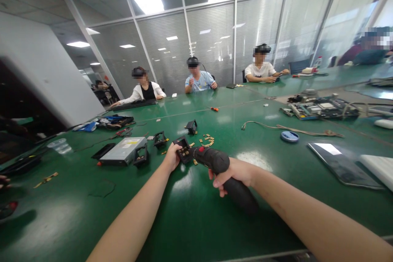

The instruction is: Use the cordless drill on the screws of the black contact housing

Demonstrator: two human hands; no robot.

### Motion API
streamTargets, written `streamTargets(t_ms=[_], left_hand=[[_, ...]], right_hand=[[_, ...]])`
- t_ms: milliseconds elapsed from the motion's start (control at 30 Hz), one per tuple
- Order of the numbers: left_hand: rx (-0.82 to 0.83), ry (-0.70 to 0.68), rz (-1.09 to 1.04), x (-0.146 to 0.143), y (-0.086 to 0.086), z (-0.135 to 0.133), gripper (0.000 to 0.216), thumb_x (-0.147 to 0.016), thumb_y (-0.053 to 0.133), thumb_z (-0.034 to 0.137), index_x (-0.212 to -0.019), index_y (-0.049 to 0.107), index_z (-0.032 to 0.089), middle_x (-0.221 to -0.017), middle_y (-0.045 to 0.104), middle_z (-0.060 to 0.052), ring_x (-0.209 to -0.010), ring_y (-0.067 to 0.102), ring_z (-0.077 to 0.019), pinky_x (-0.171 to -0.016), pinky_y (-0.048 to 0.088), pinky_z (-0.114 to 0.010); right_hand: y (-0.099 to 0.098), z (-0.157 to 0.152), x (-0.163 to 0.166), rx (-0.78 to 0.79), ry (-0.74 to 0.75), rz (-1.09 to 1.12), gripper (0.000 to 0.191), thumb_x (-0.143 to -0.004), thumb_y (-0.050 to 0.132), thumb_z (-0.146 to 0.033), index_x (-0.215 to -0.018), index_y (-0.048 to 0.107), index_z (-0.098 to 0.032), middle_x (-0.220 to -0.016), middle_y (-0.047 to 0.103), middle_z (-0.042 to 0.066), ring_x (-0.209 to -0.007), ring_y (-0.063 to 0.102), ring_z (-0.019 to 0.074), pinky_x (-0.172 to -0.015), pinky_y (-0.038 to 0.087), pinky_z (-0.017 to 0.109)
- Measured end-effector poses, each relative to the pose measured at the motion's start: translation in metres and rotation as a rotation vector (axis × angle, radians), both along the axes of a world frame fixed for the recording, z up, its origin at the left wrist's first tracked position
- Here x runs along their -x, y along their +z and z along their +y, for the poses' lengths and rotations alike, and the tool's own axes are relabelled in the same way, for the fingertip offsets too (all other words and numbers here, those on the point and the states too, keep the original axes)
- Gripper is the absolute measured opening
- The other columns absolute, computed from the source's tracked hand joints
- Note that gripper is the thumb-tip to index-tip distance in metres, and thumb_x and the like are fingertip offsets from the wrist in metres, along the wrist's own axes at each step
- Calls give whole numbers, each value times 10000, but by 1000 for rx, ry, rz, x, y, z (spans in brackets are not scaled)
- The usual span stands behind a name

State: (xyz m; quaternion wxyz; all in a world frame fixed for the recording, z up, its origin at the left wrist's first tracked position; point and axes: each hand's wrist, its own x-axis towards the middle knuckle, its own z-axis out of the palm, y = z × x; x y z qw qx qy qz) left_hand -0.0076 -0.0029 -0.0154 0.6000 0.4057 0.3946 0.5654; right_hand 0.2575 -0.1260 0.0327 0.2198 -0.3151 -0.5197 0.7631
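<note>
My left hand (172, 157) is closed around the edge of a black plastic housing (184, 144) with brass-coloured contacts inside, tilted towards me. In my right hand (235, 172) is a black cordless screwdriver (215, 159) with a red switch. Its nose points left and meets the right side of the housing; whether the bit sits on a screw is too small to tell. Small brass pieces (209, 139) lie scattered just behind the tool. Similar black plastic frames stand close by, one behind the housing (191, 127) and two to its left (159, 140).
A silver disc drive (123, 150) and a plastic cup (59, 145) are at left. On the right lie a cable (285, 127), a blue round tin (289, 136), a tablet (340, 163) and a circuit board (325, 106). Several people sit across the green table (172, 221).
</note>
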Motion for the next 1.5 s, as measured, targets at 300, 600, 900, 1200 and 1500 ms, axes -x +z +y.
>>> streamTargets(t_ms=[300, 600, 900, 1200, 1500], left_hand=[[18, 27, -22, -2, -1, 3, 436, -523, 659, 139, -947, 582, 197, -808, 709, -33, -733, 723, -259, -686, 584, -369], [-15, 48, -8, -2, -5, 7, 447, -512, 645, 132, -949, 576, 200, -801, 686, -27, -739, 704, -249, -694, 594, -376], [-22, 42, -3, 0, -8, 6, 460, -529, 658, 126, -975, 587, 211, -823, 693, -18, -733, 697, -230, -686, 595, -368], [-28, 48, -21, -2, -9, 8, 473, -508, 645, 119, -971, 603, 208, -800, 686, -16, -709, 685, -227, -686, 586, -369], [-9, 15, 22, -1, -2, 2, 437, -518, 647, 127, -944, 585, 205, -784, 688, -18, -723, 702, -243, -680, 577, -371]], right_hand=[[-1, 2, -5, 25, 2, -8, 436, -522, 915, -249, -866, 668, -146, -582, 701, 0, -516, 711, 195, -511, 573, 265], [3, -1, -4, 12, 0, 2, 395, -533, 908, -250, -828, 667, -148, -568, 692, -3, -517, 698, 182, -517, 586, 270], [-2, 1, -5, -6, 6, -8, 384, -547, 889, -242, -828, 640, -160, -567, 692, 0, -528, 711, 200, -515, 574, 272], [1, -2, -3, 18, -19, -10, 422, -515, 897, -208, -817, 604, -174, -606, 682, -27, -516, 713, 196, -495, 573, 271], [-1, -1, -3, 54, -39, 22, 437, -489, 906, -187, -799, 599, -167, -611, 663, -37, -495, 696, 187, -485, 567, 277]])
